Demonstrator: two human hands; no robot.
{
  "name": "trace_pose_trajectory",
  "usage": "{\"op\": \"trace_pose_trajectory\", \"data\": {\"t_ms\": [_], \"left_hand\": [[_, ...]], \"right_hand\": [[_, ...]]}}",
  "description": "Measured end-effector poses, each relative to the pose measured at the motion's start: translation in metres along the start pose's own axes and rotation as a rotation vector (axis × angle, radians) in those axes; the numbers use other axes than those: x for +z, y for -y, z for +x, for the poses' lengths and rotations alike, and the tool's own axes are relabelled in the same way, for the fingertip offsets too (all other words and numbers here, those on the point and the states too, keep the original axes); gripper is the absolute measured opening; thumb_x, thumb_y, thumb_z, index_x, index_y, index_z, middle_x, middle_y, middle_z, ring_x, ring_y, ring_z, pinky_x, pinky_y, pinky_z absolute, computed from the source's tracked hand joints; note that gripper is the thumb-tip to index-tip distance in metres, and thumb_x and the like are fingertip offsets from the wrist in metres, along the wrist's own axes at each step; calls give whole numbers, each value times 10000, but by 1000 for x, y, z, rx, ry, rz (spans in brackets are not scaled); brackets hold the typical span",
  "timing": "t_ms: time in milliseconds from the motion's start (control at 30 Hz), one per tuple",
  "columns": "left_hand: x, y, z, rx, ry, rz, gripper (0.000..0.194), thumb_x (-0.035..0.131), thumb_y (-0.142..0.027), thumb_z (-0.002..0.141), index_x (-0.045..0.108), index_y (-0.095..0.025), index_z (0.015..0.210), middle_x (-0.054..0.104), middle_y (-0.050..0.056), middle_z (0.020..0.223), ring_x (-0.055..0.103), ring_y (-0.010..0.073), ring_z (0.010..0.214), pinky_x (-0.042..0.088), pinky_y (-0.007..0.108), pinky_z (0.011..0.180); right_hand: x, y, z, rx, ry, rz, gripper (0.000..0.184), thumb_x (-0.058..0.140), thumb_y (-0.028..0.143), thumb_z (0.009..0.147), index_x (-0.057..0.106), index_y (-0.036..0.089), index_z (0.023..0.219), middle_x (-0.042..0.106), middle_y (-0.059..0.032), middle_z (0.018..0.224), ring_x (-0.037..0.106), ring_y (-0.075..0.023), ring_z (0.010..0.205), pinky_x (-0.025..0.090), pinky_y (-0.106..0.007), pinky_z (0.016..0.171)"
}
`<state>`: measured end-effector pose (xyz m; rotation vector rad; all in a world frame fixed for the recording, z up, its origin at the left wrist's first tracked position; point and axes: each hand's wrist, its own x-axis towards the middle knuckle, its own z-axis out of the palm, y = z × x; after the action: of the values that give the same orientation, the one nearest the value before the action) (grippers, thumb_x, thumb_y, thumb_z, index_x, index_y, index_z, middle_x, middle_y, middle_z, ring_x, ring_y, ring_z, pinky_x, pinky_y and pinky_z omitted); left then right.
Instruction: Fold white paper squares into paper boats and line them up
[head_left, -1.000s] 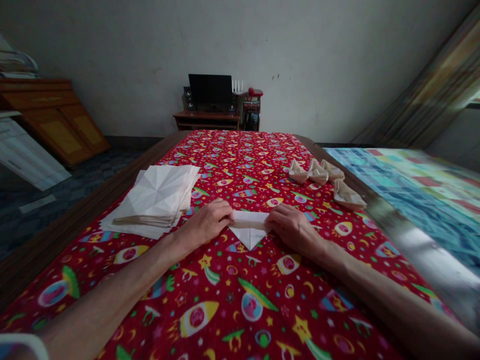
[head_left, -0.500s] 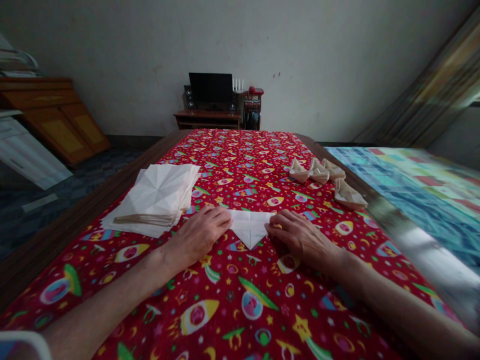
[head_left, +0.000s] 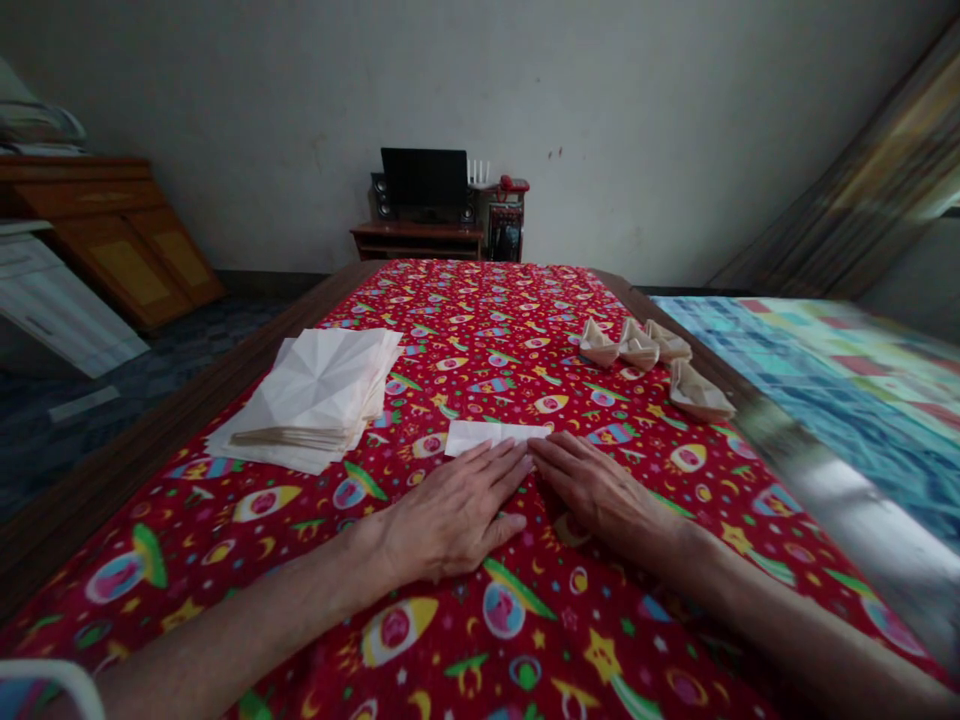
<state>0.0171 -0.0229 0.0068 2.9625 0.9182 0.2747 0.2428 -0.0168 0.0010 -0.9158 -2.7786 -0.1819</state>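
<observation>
A folded strip of white paper [head_left: 474, 435] lies on the patterned red tablecloth [head_left: 457, 640], its near edge partly under my fingers. My left hand [head_left: 454, 515] rests flat over its near side, fingers stretched out and thumb apart. From the right, my right hand [head_left: 600, 485] reaches in with extended fingers at the paper's right end. The fingertips of both hands almost meet. To the left sits a stack of creased white paper sheets [head_left: 319, 375]. Several folded paper boats [head_left: 697, 390] stand at the right.
Dark wooden table edge [head_left: 247, 395] runs along the left side. Beyond the table's right edge is a bed with a patchwork cover [head_left: 795, 400]. At the far wall stands a desk [head_left: 420, 235] with a monitor [head_left: 424, 178]; a wooden cabinet [head_left: 120, 230] is at the left.
The triangular flap that pointed toward me no longer shows; a narrow strip is visible. My left hand moved right and nearer, from the paper's left end onto its near side.
</observation>
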Motion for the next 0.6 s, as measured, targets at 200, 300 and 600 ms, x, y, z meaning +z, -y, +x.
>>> {"op": "trace_pose_trajectory", "data": {"t_ms": [200, 300, 600], "left_hand": [[-1, 9, -9, -37, -23, 46, 522, 291, -395, 973, 298, -111, 1410, 289, 121, 1488, 234, 211, 1389, 220, 368, 1138], [-3, 14, -16, -61, -26, 69, 504, 301, -385, 972, 329, -117, 1398, 323, 115, 1474, 264, 210, 1378, 251, 368, 1126], [-3, 34, -44, -136, -91, 95, 431, 342, -329, 966, 426, -149, 1348, 401, 89, 1435, 358, 202, 1333, 313, 388, 1094]], "right_hand": [[-2, 14, -8, 83, -41, 105, 537, 401, 137, 885, 330, 135, 1417, 432, -122, 1408, 377, -218, 1311, 351, -425, 1079], [-1, 14, -14, 122, -81, 89, 462, 365, 221, 942, 375, 125, 1393, 457, -132, 1385, 387, -215, 1306, 354, -431, 1079], [-1, 10, -11, 148, -144, 104, 334, 373, 222, 950, 550, 149, 1225, 599, -112, 1230, 524, -223, 1174, 419, -407, 999]]}}
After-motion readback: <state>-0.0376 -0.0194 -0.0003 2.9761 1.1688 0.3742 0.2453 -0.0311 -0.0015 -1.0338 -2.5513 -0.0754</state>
